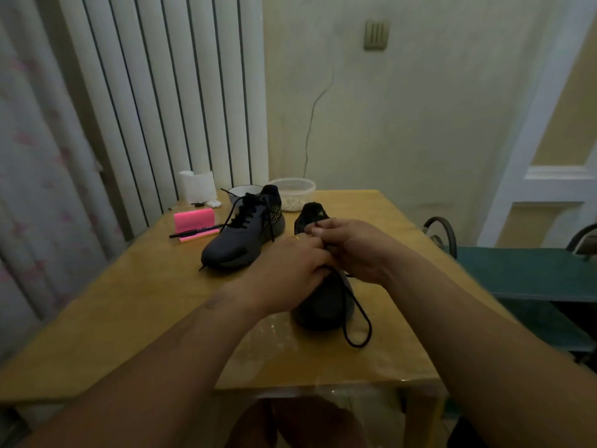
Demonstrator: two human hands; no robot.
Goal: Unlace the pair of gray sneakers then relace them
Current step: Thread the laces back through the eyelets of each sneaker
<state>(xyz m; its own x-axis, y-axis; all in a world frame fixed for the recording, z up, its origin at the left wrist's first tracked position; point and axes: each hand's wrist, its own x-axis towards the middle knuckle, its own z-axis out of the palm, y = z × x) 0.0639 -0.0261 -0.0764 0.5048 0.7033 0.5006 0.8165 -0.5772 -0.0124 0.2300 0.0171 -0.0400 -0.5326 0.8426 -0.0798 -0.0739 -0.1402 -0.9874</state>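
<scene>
On tabletop [129, 318], near its front edge: near sneaker [319, 308], toe toward wearer, long axis running straight away. Beyond and left of near sneaker, well apart: second sneaker [239, 240], laced. Directly over near sneaker's eyelets: left grip [284, 263] and right grip [352, 247], touching, both apparently pinching black lace [358, 321]. Loop trailing off near sneaker's right side, nearer right grip.

Your bare forearms reach forward and converge, the hands meeting close together. Your left hand [287, 263] lies back-up, its fingers [318, 253] curled down around the lace [355, 345]. Your right hand [352, 250] pinches the same lace between thumb and forefinger.
</scene>
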